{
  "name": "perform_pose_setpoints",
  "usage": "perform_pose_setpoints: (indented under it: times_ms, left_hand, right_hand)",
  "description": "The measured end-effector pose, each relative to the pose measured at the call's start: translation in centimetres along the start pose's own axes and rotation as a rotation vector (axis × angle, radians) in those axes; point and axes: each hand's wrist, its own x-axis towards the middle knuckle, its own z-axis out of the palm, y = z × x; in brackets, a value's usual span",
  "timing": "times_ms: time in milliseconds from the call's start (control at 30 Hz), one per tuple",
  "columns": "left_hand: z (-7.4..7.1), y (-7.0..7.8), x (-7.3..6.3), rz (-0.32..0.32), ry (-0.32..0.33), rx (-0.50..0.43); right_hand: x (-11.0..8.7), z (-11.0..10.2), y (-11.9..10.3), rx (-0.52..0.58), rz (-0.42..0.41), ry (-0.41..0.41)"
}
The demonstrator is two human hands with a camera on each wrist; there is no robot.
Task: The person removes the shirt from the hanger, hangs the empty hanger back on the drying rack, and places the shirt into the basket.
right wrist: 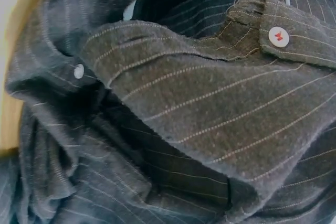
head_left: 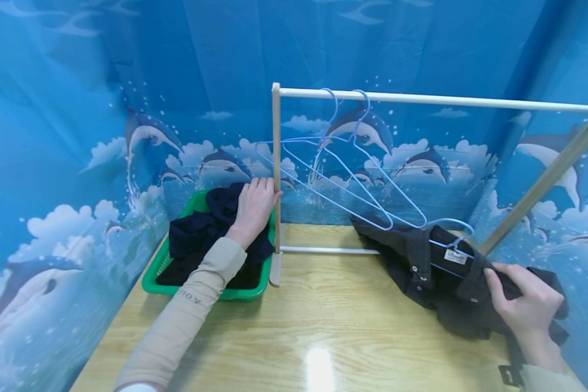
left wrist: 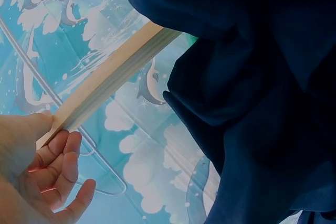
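Observation:
My left hand (head_left: 255, 209) pinches the left wooden post (head_left: 276, 163) of a clothes rack between thumb and forefinger, as the left wrist view shows. Just beside that hand, dark clothes (head_left: 191, 234) lie in a green basket (head_left: 149, 277). At the right, my right hand (head_left: 526, 299) pinches the collar area of a dark pinstriped shirt (right wrist: 210, 114) with pale buttons. A light blue hanger (head_left: 463, 231) sits inside the shirt's neck, its hook showing above the collar. The shirt drapes low over the table; its lower part is bunched.
Two light blue hangers (head_left: 357, 136) hang from the rack's white top rail (head_left: 441, 99), tilted down to the right. A slanted wooden post (head_left: 544, 185) stands at the right. Behind is a blue dolphin-print curtain (head_left: 215, 65). The wooden table (head_left: 343, 305) lies in front.

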Motion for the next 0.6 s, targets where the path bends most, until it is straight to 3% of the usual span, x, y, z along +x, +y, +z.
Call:
perform_pose_setpoints:
  times_ms: [233,433,600]
  left_hand:
    - [0.1,0.0,0.0,-0.004,-0.011,0.002]
    - [0.0,0.0,0.0,-0.012,-0.032,0.002]
    - [-0.3,-0.1,0.0,-0.024,-0.052,-0.021]
  right_hand:
    - [0.4,0.7,-1.9,0.050,-0.056,0.021]
    - [0.7,2.1,-3.7,0.169,-0.051,0.062]
    - [1.0,3.0,-4.9,0.208,-0.056,0.049]
